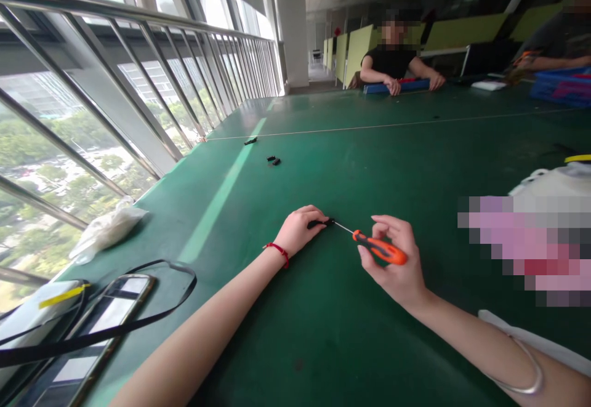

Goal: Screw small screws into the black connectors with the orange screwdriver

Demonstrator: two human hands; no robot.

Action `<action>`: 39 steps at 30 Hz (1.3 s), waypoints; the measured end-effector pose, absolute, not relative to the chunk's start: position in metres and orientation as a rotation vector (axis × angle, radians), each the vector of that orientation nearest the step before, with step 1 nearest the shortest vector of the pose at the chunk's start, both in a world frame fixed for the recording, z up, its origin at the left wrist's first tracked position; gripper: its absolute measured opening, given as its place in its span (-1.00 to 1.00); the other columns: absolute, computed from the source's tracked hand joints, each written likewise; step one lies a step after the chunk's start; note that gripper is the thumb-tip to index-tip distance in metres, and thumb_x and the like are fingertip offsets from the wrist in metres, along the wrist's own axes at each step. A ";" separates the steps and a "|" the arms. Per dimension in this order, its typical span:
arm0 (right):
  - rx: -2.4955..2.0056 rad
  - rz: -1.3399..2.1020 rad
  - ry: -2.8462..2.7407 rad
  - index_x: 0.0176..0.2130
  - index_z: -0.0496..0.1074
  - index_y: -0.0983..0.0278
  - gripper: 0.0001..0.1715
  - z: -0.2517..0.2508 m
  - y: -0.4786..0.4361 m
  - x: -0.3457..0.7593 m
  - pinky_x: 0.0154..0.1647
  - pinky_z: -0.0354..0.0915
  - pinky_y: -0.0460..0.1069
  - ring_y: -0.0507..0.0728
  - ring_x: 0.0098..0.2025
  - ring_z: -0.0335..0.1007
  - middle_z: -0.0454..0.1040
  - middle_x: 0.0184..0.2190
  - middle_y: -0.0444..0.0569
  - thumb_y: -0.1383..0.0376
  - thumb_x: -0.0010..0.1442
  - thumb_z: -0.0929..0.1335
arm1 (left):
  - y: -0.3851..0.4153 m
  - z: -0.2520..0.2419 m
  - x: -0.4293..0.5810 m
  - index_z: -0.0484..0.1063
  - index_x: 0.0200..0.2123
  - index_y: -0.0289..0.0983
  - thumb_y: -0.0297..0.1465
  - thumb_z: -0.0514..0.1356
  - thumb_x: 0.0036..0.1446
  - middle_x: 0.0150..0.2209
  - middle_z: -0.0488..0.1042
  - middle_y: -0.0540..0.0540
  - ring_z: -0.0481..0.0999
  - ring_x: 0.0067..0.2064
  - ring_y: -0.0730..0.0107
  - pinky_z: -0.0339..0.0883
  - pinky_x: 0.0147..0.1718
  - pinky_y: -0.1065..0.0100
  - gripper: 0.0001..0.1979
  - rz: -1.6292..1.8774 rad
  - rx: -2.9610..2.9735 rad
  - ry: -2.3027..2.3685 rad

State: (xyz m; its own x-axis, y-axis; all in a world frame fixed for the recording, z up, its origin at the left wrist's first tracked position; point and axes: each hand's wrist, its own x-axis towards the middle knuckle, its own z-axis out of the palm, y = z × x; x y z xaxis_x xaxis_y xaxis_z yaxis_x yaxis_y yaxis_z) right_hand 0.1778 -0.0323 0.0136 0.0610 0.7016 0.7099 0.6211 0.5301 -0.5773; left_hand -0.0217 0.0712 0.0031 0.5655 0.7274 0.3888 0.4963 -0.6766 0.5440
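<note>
My left hand (302, 228) is closed on a small black part (319, 224) and steadies it low over the green table. The fingers hide much of the part, so I cannot make out its exact kind. At the part's right end is the tip of a screwdriver (381, 250) with an orange and black handle and a thin metal shaft. My right hand (399, 265) holds that handle loosely, with the thumb below it and the fingers curled above. Farther up the table lie small black pieces (276, 161) and another black piece (250, 141).
A phone (104, 333) and a black strap (152, 318) lie at the lower left, near a plastic bag (108, 228). A metal railing (138, 16) runs along the left. Across the table (351, 167) sits a person with a blue tray (376, 88); a blue basket (554, 88) stands farther right.
</note>
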 end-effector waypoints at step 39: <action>-1.145 0.054 -1.652 -0.23 0.36 0.17 -0.84 0.011 -0.031 0.178 -0.18 0.29 0.08 0.09 -0.38 0.36 0.38 -0.55 -0.17 0.25 0.11 0.36 | 0.066 0.004 -0.018 0.51 -0.28 -0.27 -0.50 0.17 0.08 -0.22 0.51 -0.08 0.51 -0.22 0.38 0.41 -0.15 0.35 -0.85 0.836 2.474 1.012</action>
State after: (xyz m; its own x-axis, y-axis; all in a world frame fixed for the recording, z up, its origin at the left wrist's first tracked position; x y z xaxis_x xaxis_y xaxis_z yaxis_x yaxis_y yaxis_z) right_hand 0.1780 -0.0312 0.0111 0.0362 0.6915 0.7215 0.6425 0.5369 -0.5468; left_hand -0.0180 0.0663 0.0035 0.5732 0.7197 0.3917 0.5201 -0.6889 0.5049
